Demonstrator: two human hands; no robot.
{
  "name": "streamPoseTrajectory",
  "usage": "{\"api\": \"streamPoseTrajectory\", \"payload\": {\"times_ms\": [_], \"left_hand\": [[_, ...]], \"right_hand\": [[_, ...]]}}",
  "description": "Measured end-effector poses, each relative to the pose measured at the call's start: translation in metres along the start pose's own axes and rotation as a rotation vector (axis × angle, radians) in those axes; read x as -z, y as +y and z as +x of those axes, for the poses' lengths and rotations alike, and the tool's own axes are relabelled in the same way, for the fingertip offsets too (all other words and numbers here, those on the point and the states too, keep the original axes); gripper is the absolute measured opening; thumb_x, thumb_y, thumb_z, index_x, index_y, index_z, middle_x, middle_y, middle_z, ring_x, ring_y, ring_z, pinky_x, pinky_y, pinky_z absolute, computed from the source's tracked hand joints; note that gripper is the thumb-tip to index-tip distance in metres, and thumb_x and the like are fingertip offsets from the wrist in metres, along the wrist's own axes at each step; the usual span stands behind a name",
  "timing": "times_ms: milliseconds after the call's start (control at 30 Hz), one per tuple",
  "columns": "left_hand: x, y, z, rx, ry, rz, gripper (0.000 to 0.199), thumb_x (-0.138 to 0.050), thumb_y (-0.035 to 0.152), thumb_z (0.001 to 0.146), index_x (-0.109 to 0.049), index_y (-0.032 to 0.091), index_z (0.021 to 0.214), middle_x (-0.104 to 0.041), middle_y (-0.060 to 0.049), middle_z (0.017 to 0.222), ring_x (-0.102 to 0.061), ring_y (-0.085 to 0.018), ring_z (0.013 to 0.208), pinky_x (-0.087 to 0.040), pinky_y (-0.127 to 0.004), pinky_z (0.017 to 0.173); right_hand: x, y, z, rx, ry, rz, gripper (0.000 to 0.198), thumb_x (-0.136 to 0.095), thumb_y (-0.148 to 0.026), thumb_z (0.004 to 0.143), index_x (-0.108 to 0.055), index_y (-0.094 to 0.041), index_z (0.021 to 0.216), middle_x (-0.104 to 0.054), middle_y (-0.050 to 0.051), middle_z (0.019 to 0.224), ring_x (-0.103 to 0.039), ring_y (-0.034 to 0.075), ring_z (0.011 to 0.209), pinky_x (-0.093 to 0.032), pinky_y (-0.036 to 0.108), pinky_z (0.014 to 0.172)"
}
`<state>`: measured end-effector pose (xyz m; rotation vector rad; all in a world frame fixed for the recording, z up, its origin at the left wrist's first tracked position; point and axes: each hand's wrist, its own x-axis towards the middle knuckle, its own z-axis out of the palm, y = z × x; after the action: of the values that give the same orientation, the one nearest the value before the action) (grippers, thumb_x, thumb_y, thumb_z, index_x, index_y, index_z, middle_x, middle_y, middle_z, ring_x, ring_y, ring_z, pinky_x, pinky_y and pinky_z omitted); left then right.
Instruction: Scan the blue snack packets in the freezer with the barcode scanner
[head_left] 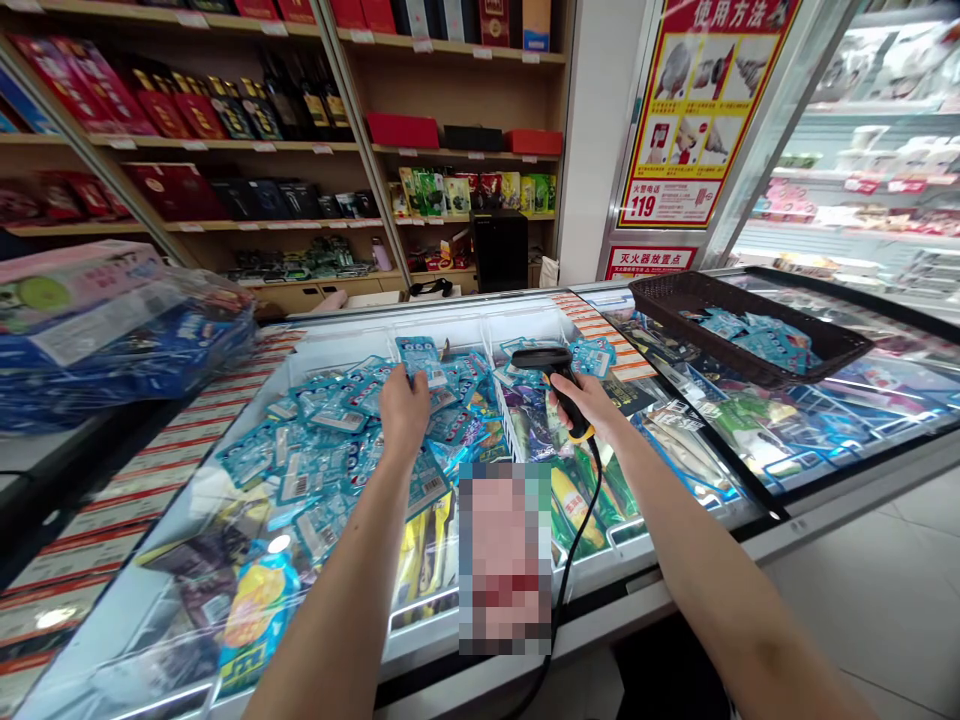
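My left hand [405, 405] is closed on a small blue packet [418, 352], held upright over a spread of similar packets. Those loose blue packets [360, 390] lie in a heap on the glass top of a chest freezer [330, 335]. In my right hand [589, 405] is a black and yellow barcode scanner [564, 385], its head turned left toward the packet. A black cable [589, 515] runs down from the scanner's handle past the freezer's front edge.
A dark brown basket [840, 350] with more blue packets stands on the freezer's right part. Plastic-wrapped boxes [112, 310] sit at the left. Behind are shelves [457, 145] of boxed goods. Frozen food bags [259, 600] show through the glass. A blurred patch hides part of the front.
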<state>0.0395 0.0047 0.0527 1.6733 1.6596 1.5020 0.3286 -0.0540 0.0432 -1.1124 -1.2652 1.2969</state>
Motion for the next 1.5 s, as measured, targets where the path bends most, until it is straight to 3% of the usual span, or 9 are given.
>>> {"api": "streamPoseTrajectory", "payload": {"times_ms": [100, 233, 333, 533, 967, 1200, 1267, 1400, 1500], "left_hand": [[0.011, -0.003, -0.002, 0.009, 0.031, 0.224, 0.007, -0.052, 0.025, 0.087, -0.051, 0.018, 0.087, -0.06, -0.009, 0.076, -0.063, -0.034, 0.096, -0.046, -0.052, 0.092], [0.013, -0.002, -0.009, -0.051, 0.122, 0.493, 0.05, -0.056, 0.027, 0.086, -0.047, 0.01, 0.133, -0.056, -0.026, 0.123, -0.053, -0.043, 0.117, -0.041, -0.06, 0.098], [0.007, 0.002, -0.019, -0.189, 0.112, 0.61, 0.065, -0.058, 0.037, 0.087, -0.039, 0.017, 0.146, -0.04, -0.025, 0.145, -0.04, -0.046, 0.13, -0.034, -0.065, 0.101], [-0.014, 0.001, -0.035, -0.482, -0.328, 0.725, 0.047, -0.056, 0.054, 0.087, -0.062, 0.03, 0.127, -0.053, -0.011, 0.143, -0.034, -0.038, 0.14, -0.01, -0.068, 0.114], [-0.006, -0.02, -0.022, -0.514, -0.355, 0.733, 0.035, -0.047, 0.026, 0.092, -0.066, 0.031, 0.122, -0.056, -0.008, 0.142, -0.035, -0.031, 0.143, -0.01, -0.066, 0.115], [-0.012, -0.008, -0.023, -0.52, -0.325, 0.697, 0.028, -0.051, 0.04, 0.091, -0.07, 0.029, 0.109, -0.061, -0.008, 0.136, -0.038, -0.033, 0.141, 0.003, -0.066, 0.116], [-0.022, -0.001, -0.023, -0.509, -0.327, 0.616, 0.029, -0.049, 0.04, 0.092, -0.07, 0.028, 0.109, -0.064, -0.009, 0.131, -0.043, -0.032, 0.138, -0.003, -0.063, 0.118], [-0.05, 0.014, -0.015, -0.43, -0.428, 0.409, 0.037, -0.046, 0.041, 0.093, -0.066, 0.022, 0.118, -0.066, -0.013, 0.127, -0.058, -0.033, 0.122, -0.037, -0.052, 0.109], [-0.072, 0.023, -0.005, -0.374, -0.474, 0.3, 0.041, -0.048, 0.04, 0.092, -0.064, 0.021, 0.124, -0.064, -0.013, 0.131, -0.058, -0.034, 0.122, -0.043, -0.048, 0.104]], "right_hand": [[0.002, 0.002, 0.0, 0.004, 0.004, 0.003, 0.046, -0.067, -0.063, 0.077, -0.059, -0.018, 0.075, -0.059, 0.0, 0.054, -0.051, 0.011, 0.039, -0.039, 0.023, 0.036], [0.002, 0.001, 0.0, 0.018, 0.009, 0.003, 0.046, -0.066, -0.063, 0.078, -0.057, -0.018, 0.073, -0.058, -0.001, 0.053, -0.05, 0.011, 0.039, -0.039, 0.023, 0.036], [0.001, 0.0, 0.0, 0.008, 0.023, 0.014, 0.046, -0.067, -0.063, 0.077, -0.055, -0.019, 0.074, -0.059, -0.001, 0.055, -0.051, 0.01, 0.04, -0.04, 0.023, 0.037], [0.0, 0.001, 0.0, 0.007, 0.037, 0.036, 0.044, -0.069, -0.062, 0.076, -0.055, -0.02, 0.078, -0.061, -0.001, 0.059, -0.051, 0.01, 0.04, -0.039, 0.023, 0.036], [0.005, 0.007, 0.004, -0.009, 0.067, 0.044, 0.046, -0.069, -0.064, 0.075, -0.057, -0.019, 0.077, -0.06, 0.001, 0.055, -0.051, 0.011, 0.039, -0.04, 0.023, 0.035], [0.003, 0.002, 0.005, -0.002, 0.085, 0.1, 0.045, -0.071, -0.061, 0.074, -0.056, -0.02, 0.082, -0.064, 0.0, 0.068, -0.052, 0.009, 0.041, -0.041, 0.023, 0.035], [0.003, 0.003, 0.006, 0.003, 0.086, 0.105, 0.044, -0.07, -0.061, 0.074, -0.056, -0.02, 0.083, -0.063, 0.0, 0.067, -0.051, 0.009, 0.041, -0.041, 0.022, 0.034], [0.005, 0.005, 0.008, 0.013, 0.078, 0.119, 0.045, -0.07, -0.062, 0.075, -0.056, -0.019, 0.078, -0.062, 0.001, 0.064, -0.051, 0.009, 0.041, -0.04, 0.022, 0.034], [0.006, 0.006, 0.009, 0.027, 0.085, 0.124, 0.046, -0.07, -0.063, 0.074, -0.055, -0.019, 0.076, -0.062, 0.001, 0.066, -0.051, 0.009, 0.042, -0.041, 0.022, 0.035]]}}
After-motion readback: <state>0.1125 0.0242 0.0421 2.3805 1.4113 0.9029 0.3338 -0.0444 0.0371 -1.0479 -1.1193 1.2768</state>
